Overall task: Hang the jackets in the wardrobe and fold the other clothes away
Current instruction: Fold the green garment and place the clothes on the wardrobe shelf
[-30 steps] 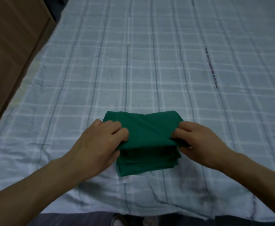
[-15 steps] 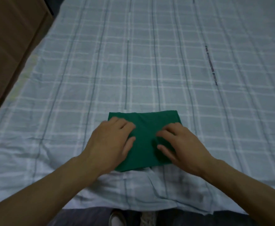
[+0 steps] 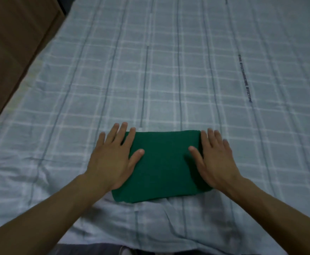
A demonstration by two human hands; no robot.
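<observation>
the folded green cloth (image 3: pixel 162 166) lies longways left to right on the bed (image 3: pixel 169 70); the left hand (image 3: pixel 112 159) and the right hand (image 3: pixel 217 161) press its ends, fingers straight and spread.

This is a bedroom in a home. A big bed (image 3: pixel 187 70) with a soft blue checked sheet (image 3: pixel 169 98) fills the view, and brown wooden furniture (image 3: pixel 12 43) stands along its left edge.
</observation>
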